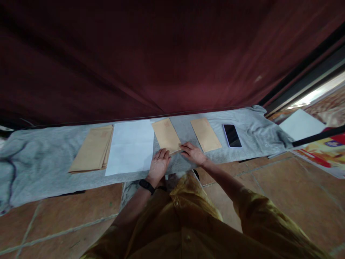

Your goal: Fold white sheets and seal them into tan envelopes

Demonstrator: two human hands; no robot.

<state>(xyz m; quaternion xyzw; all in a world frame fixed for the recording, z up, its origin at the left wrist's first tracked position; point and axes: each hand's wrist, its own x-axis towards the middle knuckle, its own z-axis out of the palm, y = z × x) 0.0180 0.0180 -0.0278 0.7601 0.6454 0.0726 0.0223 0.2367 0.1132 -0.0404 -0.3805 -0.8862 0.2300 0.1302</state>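
A brown envelope [165, 134] lies on a grey cloth [40, 154] spread over the floor. My left hand [159, 163] rests flat at the envelope's near end, fingers stretched out and touching its edge. Beside it, my right hand [192, 153] presses its fingertips on the envelope's near right corner. A white sheet of paper [131, 145] lies just left of my left hand. A second brown envelope [205, 134] lies to the right of my right hand. A black band sits on my left wrist.
A stack of brown envelopes [93, 148] sits left of the white sheet. A dark phone [232, 135] lies on the cloth at the right. A dark red curtain [161, 54] hangs behind. Tiled floor [67, 212] is in front; another white sheet [300, 124] lies far right.
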